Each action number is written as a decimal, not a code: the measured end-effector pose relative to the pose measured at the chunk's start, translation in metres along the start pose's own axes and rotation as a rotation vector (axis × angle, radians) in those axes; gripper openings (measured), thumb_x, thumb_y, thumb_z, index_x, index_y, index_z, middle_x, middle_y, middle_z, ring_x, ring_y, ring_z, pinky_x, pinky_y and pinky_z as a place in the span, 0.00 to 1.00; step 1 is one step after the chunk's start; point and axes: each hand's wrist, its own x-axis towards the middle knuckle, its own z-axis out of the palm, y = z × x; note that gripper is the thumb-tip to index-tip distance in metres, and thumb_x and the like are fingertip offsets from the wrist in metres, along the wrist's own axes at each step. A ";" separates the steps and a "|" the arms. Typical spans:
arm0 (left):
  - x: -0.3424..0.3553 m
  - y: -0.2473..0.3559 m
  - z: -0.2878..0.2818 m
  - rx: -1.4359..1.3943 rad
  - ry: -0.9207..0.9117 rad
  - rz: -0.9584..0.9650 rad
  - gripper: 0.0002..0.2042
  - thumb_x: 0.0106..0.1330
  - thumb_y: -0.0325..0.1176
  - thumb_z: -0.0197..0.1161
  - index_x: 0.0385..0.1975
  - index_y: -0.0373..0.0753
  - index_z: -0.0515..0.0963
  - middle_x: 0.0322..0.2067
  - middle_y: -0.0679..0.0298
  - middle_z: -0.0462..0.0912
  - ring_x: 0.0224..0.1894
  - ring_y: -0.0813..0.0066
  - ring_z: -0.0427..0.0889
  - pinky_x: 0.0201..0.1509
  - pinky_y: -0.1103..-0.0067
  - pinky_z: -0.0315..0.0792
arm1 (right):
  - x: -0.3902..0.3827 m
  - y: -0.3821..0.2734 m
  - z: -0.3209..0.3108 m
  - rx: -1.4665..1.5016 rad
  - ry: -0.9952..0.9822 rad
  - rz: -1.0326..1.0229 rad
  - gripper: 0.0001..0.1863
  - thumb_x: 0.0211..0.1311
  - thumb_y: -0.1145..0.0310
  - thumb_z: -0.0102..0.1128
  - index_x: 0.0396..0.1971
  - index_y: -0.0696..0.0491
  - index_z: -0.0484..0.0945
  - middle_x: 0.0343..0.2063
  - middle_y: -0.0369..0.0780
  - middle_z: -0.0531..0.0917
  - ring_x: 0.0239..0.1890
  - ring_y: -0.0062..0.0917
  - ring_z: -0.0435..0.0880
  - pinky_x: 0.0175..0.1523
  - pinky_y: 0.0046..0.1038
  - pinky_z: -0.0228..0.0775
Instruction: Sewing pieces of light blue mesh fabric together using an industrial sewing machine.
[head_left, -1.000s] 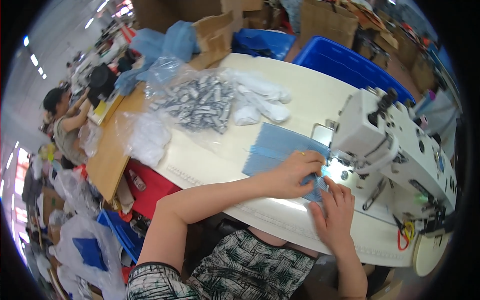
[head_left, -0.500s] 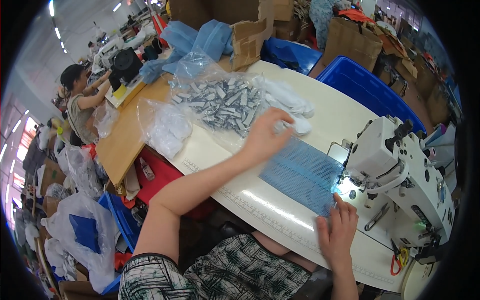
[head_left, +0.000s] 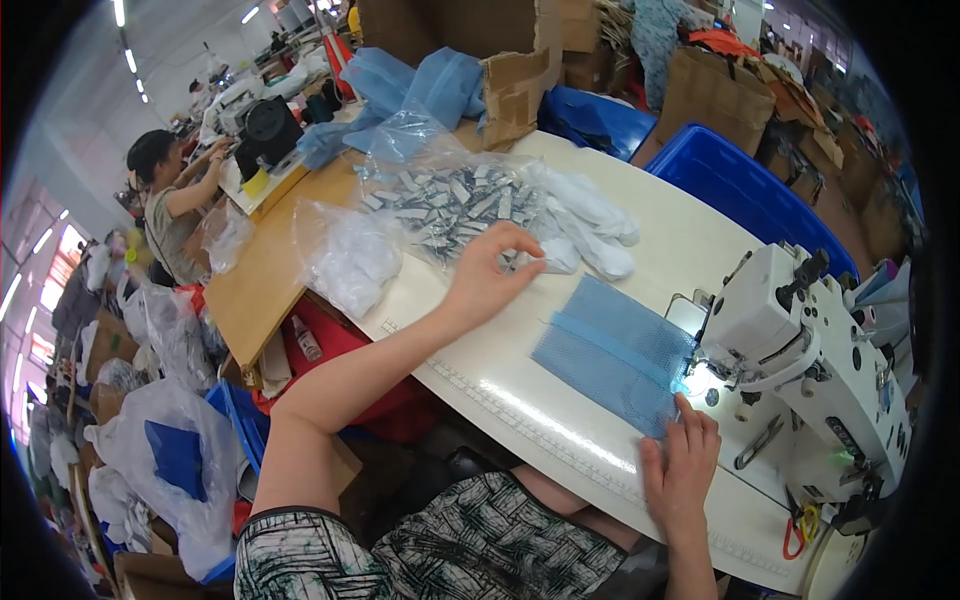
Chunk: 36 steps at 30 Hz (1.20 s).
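A light blue mesh fabric piece (head_left: 605, 355) with a band along it lies on the white sewing table (head_left: 500, 390), its right end at the lit foot of the white sewing machine (head_left: 770, 330). My right hand (head_left: 680, 470) rests at that end with fingers stretched out. My left hand (head_left: 490, 280) is raised left of the fabric, thumb and fingertips curled together; what they hold, if anything, I cannot make out. Behind it are a clear bag of small grey-and-white pieces (head_left: 440, 200), white cloth items (head_left: 590, 225) and a bag of white material (head_left: 345, 260).
A co-worker (head_left: 175, 205) works at another machine on the left. Blue mesh (head_left: 420, 85) lies by torn cardboard at the back. A blue bin (head_left: 730, 170) stands behind the table; scissors (head_left: 800, 525) lie at the front right; bagged goods crowd the lower left.
My left hand left the fabric beside the presser foot, moved up and left toward the bagged pieces, and its fingertips have curled together. My right hand stays at the fabric. The view has tilted.
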 end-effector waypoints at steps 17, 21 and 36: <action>0.051 0.002 -0.026 0.015 0.093 0.010 0.05 0.59 0.28 0.72 0.31 0.37 0.83 0.36 0.59 0.84 0.42 0.58 0.83 0.50 0.70 0.75 | -0.003 0.002 0.003 -0.005 -0.048 0.047 0.17 0.66 0.62 0.61 0.43 0.63 0.77 0.67 0.50 0.73 0.64 0.47 0.68 0.68 0.48 0.59; 0.079 -0.043 -0.075 0.361 0.314 0.153 0.10 0.58 0.29 0.72 0.39 0.38 0.84 0.44 0.55 0.84 0.51 0.54 0.81 0.56 0.65 0.73 | -0.005 0.003 0.002 -0.025 -0.040 0.047 0.17 0.66 0.62 0.61 0.43 0.63 0.77 0.67 0.50 0.73 0.64 0.47 0.68 0.68 0.47 0.59; 0.106 -0.200 -0.129 0.462 -0.193 -0.630 0.33 0.77 0.57 0.52 0.60 0.27 0.75 0.60 0.41 0.79 0.57 0.41 0.81 0.61 0.57 0.75 | -0.006 0.003 0.001 -0.084 -0.007 -0.034 0.23 0.73 0.60 0.60 0.57 0.63 0.77 0.61 0.52 0.78 0.62 0.52 0.71 0.68 0.51 0.59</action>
